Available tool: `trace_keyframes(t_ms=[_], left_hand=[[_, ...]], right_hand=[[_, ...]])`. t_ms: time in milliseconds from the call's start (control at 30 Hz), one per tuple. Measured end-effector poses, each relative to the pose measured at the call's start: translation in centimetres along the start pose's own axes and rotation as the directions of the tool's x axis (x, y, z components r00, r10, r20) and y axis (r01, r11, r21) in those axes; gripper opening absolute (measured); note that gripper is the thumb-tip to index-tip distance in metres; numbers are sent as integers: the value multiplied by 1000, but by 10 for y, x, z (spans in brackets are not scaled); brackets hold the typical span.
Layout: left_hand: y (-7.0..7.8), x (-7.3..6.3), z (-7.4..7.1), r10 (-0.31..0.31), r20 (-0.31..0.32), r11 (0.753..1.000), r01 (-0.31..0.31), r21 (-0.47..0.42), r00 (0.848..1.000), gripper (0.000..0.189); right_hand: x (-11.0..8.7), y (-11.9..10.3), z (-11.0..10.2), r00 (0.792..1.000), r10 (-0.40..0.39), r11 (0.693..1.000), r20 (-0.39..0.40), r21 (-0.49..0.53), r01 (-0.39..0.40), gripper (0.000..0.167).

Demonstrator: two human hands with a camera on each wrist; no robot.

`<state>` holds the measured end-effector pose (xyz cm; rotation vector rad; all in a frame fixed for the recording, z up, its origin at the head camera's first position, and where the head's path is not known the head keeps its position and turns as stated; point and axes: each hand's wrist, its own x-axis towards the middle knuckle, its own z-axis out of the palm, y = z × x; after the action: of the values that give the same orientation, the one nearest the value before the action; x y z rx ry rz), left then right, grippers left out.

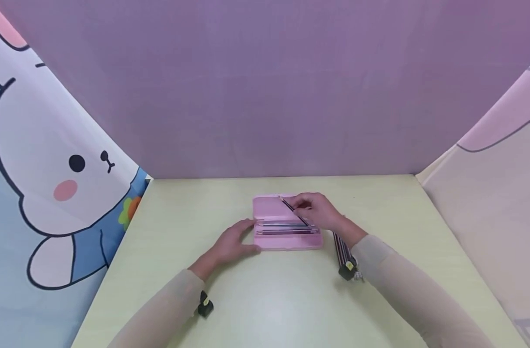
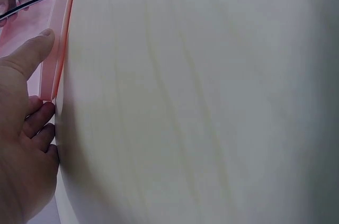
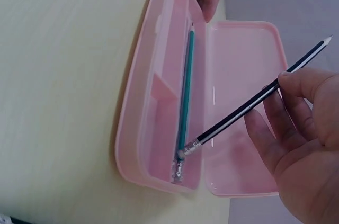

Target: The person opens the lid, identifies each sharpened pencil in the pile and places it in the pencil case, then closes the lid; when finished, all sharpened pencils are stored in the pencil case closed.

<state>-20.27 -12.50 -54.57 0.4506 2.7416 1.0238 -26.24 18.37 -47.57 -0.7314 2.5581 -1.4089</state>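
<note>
A pink pencil case (image 1: pixel 287 242) lies with its lid (image 1: pixel 267 208) folded back. My left hand (image 1: pixel 231 242) holds its left end; in the left wrist view the thumb (image 2: pixel 38 49) lies along the wall and the fingers curl at the corner. Over the case, my right hand (image 1: pixel 318 210) pinches a black-and-white striped pencil (image 3: pixel 238 113) between thumb and fingers. It slants, with the sharpened tip away from the case and the eraser end over the compartment. Inside lie several pencils, among them a green pencil (image 3: pixel 188 86) along the hinge side.
Beside the case, partly under the right wrist, several striped pencils (image 1: pixel 341 249) lie together on the pale table (image 1: pixel 265 299). A purple panel (image 1: pixel 265 96) stands behind the table, and printed cloths (image 1: pixel 43 159) hang at both sides. A small divider (image 3: pixel 165 87) crosses the case's compartment.
</note>
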Motion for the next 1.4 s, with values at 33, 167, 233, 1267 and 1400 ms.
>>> trace_keyframes(t_ms=[33, 167, 233, 1267, 1400], left_hand=[[1, 0, 0, 1, 1, 1000, -1, 3, 1000, 92], [2, -1, 0, 3, 0, 1000, -3, 3, 1000, 92], [2, -1, 0, 4, 1, 1000, -4, 8, 1000, 92], [-1, -5, 4, 8, 2, 1000, -8, -1, 1000, 91], [-3, -5, 6, 4, 0, 1000, -4, -2, 1000, 91]], right_hand=[[0, 1, 0, 1000, 7, 1000, 4, -6, -7, 18], [-1, 2, 3, 1000, 1, 1000, 17, -16, -1, 16], [-1, 3, 5, 999, -20, 1000, 26, -7, 21, 15], [-3, 11, 47, 998, 42, 962, 43, -272, -29, 11], [-4, 9, 52, 998, 51, 955, 33, -294, -39, 13]])
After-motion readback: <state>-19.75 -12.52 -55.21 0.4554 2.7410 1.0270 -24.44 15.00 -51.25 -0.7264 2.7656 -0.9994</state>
